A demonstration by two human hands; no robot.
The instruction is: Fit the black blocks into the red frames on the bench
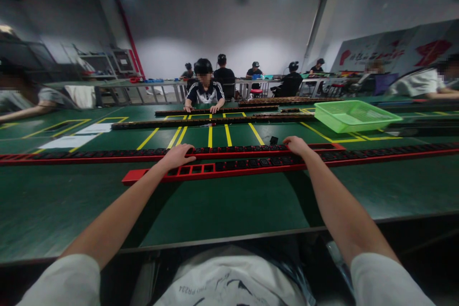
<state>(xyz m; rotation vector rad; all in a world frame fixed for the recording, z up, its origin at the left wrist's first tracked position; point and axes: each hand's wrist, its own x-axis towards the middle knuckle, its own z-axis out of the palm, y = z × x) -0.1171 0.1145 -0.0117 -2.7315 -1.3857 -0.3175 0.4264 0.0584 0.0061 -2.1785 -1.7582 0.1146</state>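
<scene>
Two long red rails with square black parts in their slots lie across the green table. My left hand (178, 156) grips the far red rail (222, 155), its thumb on the near side and its fingers over the far side. Farther right, my right hand (296, 145) has its fingers curled over the same rail; its thumb is hidden. Below my hands runs the near red rail (201, 175), with several bare square slots toward its left end. A loose black square part (274, 140) stands tilted just behind the far rail, left of my right hand.
A light green plastic basket (358, 122) stands at the right. Dark long strips (186, 123) lie farther back across yellow tape lines. White paper sheets (68, 141) lie at the left. A person (204, 91) sits opposite with both hands on a strip; other people sit at the sides and behind.
</scene>
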